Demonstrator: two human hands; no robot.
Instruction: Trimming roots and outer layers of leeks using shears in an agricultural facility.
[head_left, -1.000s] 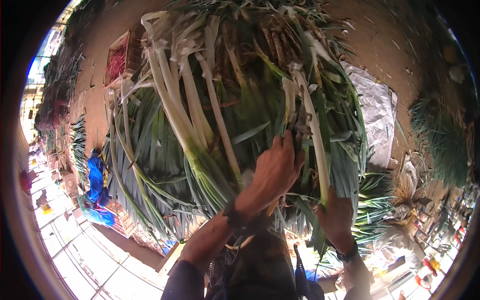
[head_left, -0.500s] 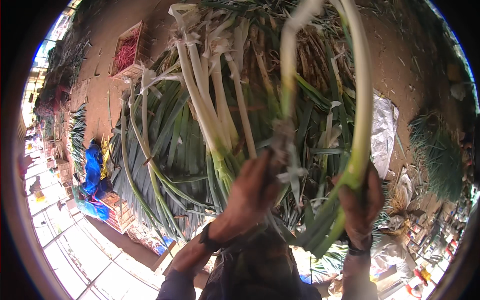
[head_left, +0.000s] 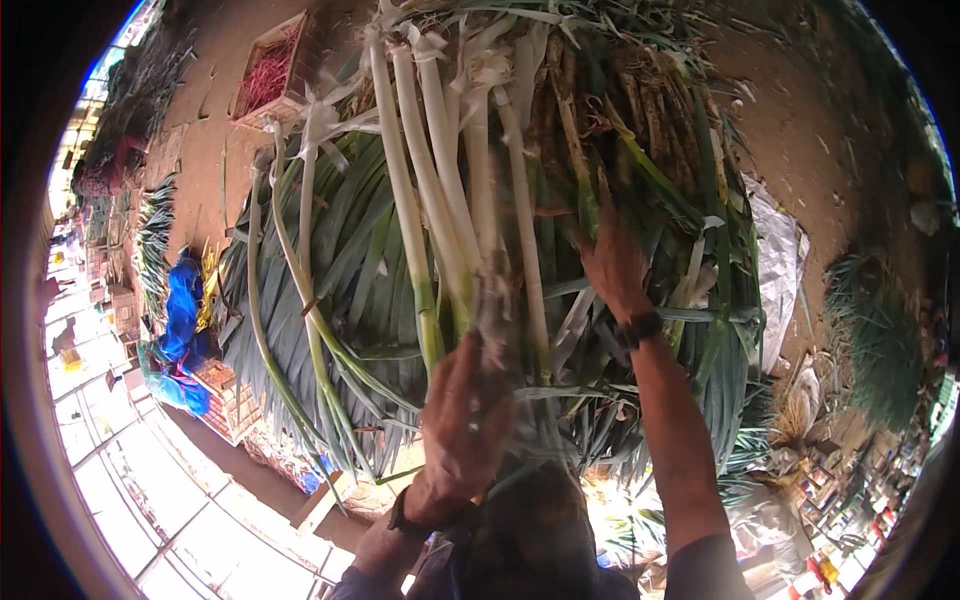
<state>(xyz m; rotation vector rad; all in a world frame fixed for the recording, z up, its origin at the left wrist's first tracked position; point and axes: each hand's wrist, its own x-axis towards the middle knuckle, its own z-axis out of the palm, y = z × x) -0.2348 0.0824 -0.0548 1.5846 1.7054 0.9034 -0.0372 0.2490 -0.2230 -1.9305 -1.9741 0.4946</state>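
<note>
Though blurry, tool (head_left: 493,312) in left hand (head_left: 464,430)

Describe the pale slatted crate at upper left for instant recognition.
Start at the big heap of green leeks in the middle. Beyond its upper-left edge, on brown ground, sits the pale slatted crate. Unlike the leeks, its contents are reddish-pink.

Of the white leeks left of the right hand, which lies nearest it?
The slim, straight leek directly left of the right hand; the other white leeks lie farther left or higher up.
</note>
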